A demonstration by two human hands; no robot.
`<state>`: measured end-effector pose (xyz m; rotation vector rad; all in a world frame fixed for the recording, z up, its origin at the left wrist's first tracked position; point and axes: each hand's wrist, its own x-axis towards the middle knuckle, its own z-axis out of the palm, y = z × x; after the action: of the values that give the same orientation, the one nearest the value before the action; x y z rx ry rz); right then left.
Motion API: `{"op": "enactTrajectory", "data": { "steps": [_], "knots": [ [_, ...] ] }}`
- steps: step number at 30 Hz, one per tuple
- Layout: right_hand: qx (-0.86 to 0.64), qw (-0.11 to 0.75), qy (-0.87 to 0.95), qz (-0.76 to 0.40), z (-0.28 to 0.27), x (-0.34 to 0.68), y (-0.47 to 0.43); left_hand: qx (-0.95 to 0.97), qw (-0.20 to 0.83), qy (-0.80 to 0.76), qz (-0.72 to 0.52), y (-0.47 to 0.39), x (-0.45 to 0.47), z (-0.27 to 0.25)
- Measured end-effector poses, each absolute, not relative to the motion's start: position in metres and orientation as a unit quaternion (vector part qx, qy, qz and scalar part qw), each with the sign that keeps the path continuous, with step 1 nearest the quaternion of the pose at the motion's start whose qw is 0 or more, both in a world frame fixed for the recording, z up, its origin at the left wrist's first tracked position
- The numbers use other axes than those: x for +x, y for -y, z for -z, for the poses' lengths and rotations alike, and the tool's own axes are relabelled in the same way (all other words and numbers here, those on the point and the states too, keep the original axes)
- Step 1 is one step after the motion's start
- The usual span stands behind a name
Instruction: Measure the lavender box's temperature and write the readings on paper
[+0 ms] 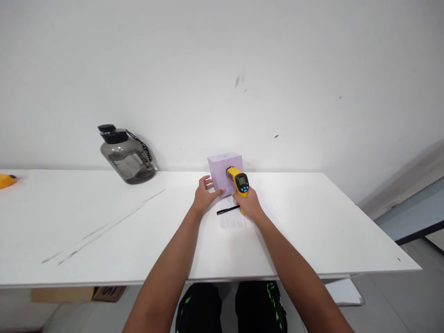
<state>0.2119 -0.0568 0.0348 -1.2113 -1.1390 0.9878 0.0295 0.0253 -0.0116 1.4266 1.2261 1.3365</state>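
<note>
A pale purple box (218,175) stands upright on the white table near the wall. Its lower left side is gripped by my left hand (205,196), thumb on the front face and the other fingers round the side edge. My right hand (250,203) is wrapped round the handle of a yellow and black infrared thermometer (239,178), whose small screen and blue buttons face me. The thermometer's nose is right at the box's front face; I cannot tell if they touch. A black pen (228,210) lies below on a printed sheet of paper (234,222), partly behind my right hand.
A large grey translucent bottle (127,159) with a black lid and strap is by the wall at left. An orange-yellow object (7,181) is cut off at the far left. The table (305,231) ends at right; a cardboard box (65,294) is under it.
</note>
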Motion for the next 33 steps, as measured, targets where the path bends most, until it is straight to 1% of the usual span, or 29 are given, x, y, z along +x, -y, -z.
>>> {"op": "enactTrajectory", "data": {
  "steps": [10, 12, 17, 20, 25, 33],
  "knots": [
    [-0.522, 0.564, 0.495, -0.406, -0.026, 0.213, 0.051, 0.561, 0.402, -0.492, -0.531, -0.026, 0.029, 0.012],
    [-0.536, 0.562, 0.509, -0.372, -0.025, 0.213, 0.052, 0.559, 0.401, -0.492, -0.534, -0.027, 0.030, 0.013],
    [-0.565, 0.564, 0.552, -0.240, -0.026, 0.213, 0.059, 0.553, 0.397, -0.497, -0.538, -0.029, 0.030, 0.014],
    [-0.572, 0.563, 0.561, -0.204, -0.026, 0.213, 0.062, 0.552, 0.398, -0.502, -0.534, -0.029, 0.030, 0.014],
    [-0.580, 0.583, 0.536, -0.191, -0.028, 0.212, 0.062, 0.549, 0.401, -0.508, -0.529, -0.029, 0.029, 0.013],
    [-0.598, 0.616, 0.464, -0.218, -0.032, 0.212, 0.060, 0.546, 0.411, -0.512, -0.520, -0.024, 0.031, 0.008]
  ]
}}
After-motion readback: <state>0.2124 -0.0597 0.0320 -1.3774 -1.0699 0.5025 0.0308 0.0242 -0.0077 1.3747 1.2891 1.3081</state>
